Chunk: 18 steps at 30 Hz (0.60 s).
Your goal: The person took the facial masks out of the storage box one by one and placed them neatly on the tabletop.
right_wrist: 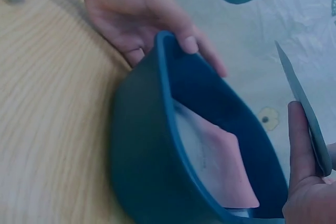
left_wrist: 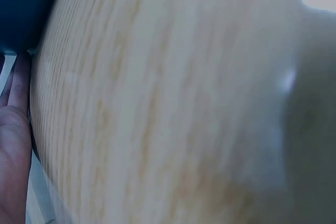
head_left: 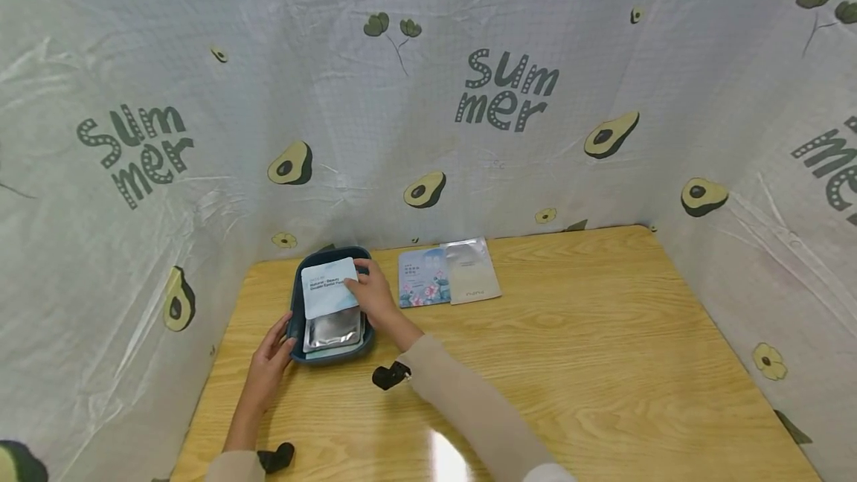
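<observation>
- Steadying the dark-blue, round-cornered bin with the left hand, fingers curled over its rim.
- Pinching the flat, pale-blue rectangular packet between thumb and fingers of the right hand, above the bin.
- Lying inside, beneath that packet: a shiny, silver foil packet.
- Lying on the yellowish wooden table, right of the bin: a blue, floral-printed packet and a silver-and-cream sachet, side by side, touching.
- Judged as mid-transfer; cannot tell whether lifting out or putting in.
- Next, probably calls for holding the bin steady, clearing the rim or lowering flat, then releasing the pinch.
</observation>
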Tool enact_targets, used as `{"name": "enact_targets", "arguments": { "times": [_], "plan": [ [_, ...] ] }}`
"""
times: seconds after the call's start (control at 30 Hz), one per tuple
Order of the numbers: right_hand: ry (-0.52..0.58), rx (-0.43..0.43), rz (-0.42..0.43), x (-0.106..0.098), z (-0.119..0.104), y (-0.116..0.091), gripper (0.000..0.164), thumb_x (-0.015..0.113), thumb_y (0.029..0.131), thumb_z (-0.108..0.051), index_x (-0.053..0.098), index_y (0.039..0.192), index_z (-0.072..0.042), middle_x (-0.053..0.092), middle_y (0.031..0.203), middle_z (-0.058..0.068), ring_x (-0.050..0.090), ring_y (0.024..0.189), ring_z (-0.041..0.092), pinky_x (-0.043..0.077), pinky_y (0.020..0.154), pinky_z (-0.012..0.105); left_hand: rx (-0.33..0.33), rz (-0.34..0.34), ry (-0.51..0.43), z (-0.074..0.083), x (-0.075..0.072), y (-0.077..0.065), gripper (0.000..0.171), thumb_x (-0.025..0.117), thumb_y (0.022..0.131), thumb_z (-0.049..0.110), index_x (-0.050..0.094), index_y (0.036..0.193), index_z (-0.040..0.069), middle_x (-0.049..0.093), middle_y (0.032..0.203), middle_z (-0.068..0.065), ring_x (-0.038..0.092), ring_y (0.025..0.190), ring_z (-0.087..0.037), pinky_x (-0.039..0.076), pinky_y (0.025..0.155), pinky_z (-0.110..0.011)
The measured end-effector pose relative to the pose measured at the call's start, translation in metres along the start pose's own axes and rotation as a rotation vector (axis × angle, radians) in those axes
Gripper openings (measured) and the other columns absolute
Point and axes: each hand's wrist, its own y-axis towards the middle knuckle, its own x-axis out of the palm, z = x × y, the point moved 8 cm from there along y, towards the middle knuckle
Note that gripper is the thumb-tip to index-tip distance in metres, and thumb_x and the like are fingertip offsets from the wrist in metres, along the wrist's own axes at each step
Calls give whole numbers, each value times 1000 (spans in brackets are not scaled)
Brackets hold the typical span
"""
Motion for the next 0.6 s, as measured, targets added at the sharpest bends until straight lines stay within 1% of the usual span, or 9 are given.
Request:
{"name": "enact_targets", "arguments": {
  "times": [0.07,0.13,0.27,0.43,0.53,0.6],
  "plan": [
    [14,-11,-5,-2,-2,0,46,62,102,-9,48,146,-14,69,121,13,72,88,23,61,73,49,2,0,-5,0,0,-1,56,48,109,23,29,162,15,19,164,-26,44,125,9,45,94,-9],
    [18,-23,-3,-4,-5,0,46,63,101,-9,49,145,-15,70,119,12,72,87,22,61,69,43,0,-2,-9,-1,0,-1,57,49,109,24,28,162,15,20,164,-26,44,125,8,45,94,-9],
    [-3,-40,1,-9,-10,-1,47,64,101,-9,51,145,-17,71,121,11,71,87,19,60,65,35,-2,-2,-1,-1,0,0,57,49,109,25,29,162,14,19,165,-25,43,127,7,45,94,-9],
    [-32,-77,-9,-14,-15,-4,51,65,100,-10,49,148,-12,70,126,12,72,87,20,61,63,35,-22,6,19,-2,-1,1,55,48,109,22,30,161,17,21,165,-24,41,134,0,44,94,-8],
    [-25,-89,-14,-18,-19,-7,53,66,100,-11,48,149,-8,70,126,14,73,88,22,61,65,37,-34,11,21,-3,-3,1,55,48,110,21,30,161,18,21,165,-23,39,139,-8,44,94,-8],
    [-22,-90,-13,-20,-21,-9,52,66,99,-11,49,148,-8,70,126,15,73,89,22,62,67,37,-38,12,26,-4,-3,2,55,49,109,22,30,161,18,22,165,-23,37,142,-14,44,94,-8]
  ]
}}
